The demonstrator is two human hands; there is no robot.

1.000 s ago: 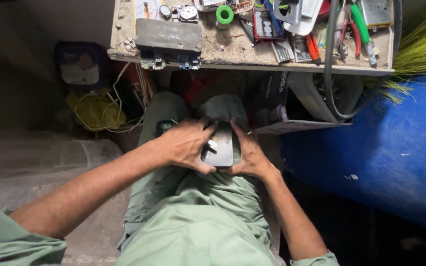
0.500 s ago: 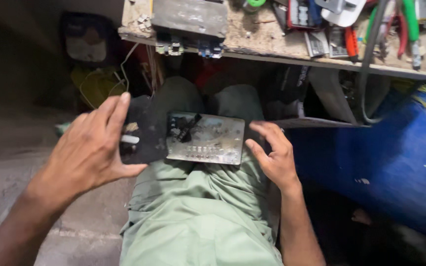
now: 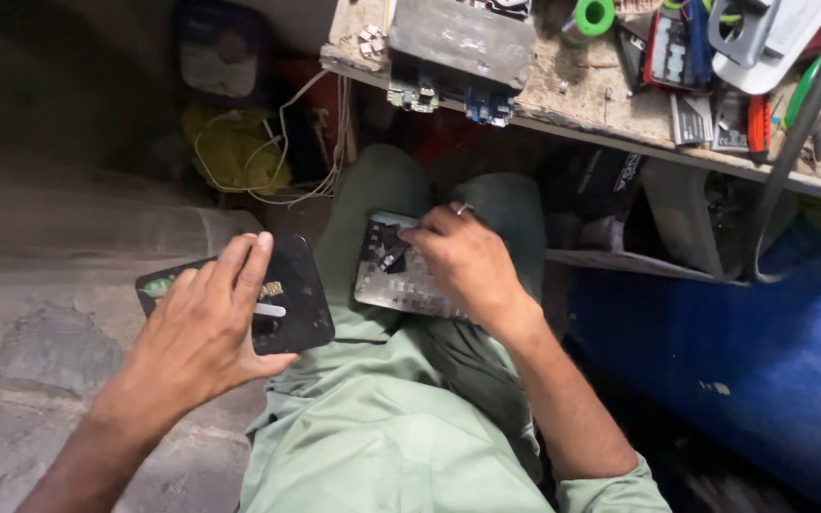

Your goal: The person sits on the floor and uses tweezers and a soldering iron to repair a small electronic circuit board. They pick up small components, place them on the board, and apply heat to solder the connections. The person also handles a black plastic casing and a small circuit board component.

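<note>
Workbench [image 3: 610,128] ahead; left hand [image 3: 203,334] grip holds black cover [image 3: 282,294]; right hand [image 3: 463,266] grip pinches opened phone [image 3: 387,275].

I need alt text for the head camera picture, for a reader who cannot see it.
Seen from above, a seated person's left hand holds a black phone back cover out to the side, while the right hand rests on an opened phone lying on the lap. A cluttered workbench with tools stands ahead, and a blue barrel is on the right.

Black back cover [image 3: 292,294] off; opened phone [image 3: 393,280] on lap
</note>
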